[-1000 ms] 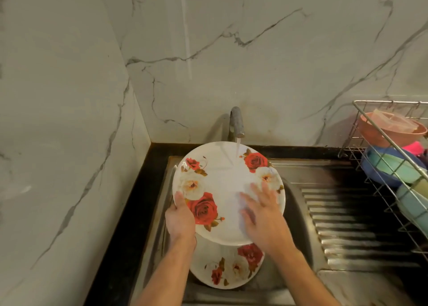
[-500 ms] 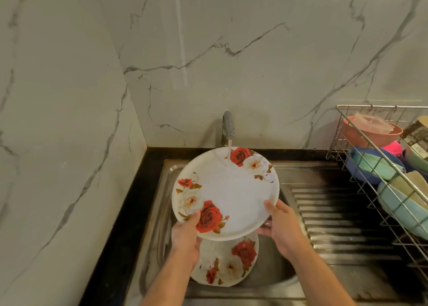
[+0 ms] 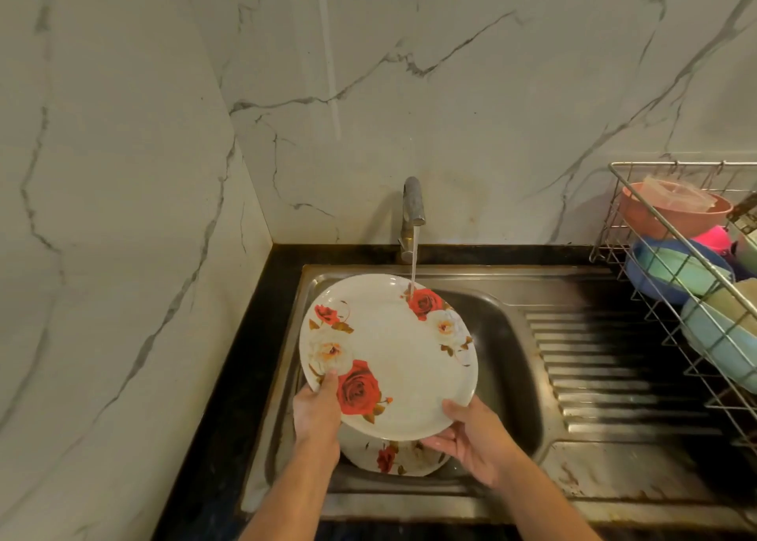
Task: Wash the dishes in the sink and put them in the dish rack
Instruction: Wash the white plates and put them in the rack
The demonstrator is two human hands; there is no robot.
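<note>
A white plate with red roses (image 3: 393, 356) is held tilted over the steel sink (image 3: 508, 315). My left hand (image 3: 317, 409) grips its lower left rim, thumb on the face. My right hand (image 3: 471, 434) grips the lower right rim from beneath. Water from the tap (image 3: 413, 204) runs onto the plate's far edge. A second rose plate (image 3: 393, 456) lies in the basin below, mostly hidden. The wire dish rack (image 3: 672, 262) stands at the right.
The rack holds a pink bowl (image 3: 676, 212), a blue bowl (image 3: 676, 270) and a pale blue bowl (image 3: 721, 335). A ribbed drainboard (image 3: 606, 368) lies between basin and rack. Marble walls close the left and back. A black counter (image 3: 254, 335) borders the sink.
My right hand left the plate's face and took hold of its lower right rim. The plate turned and dropped lower, and the stream now hits its far edge.
</note>
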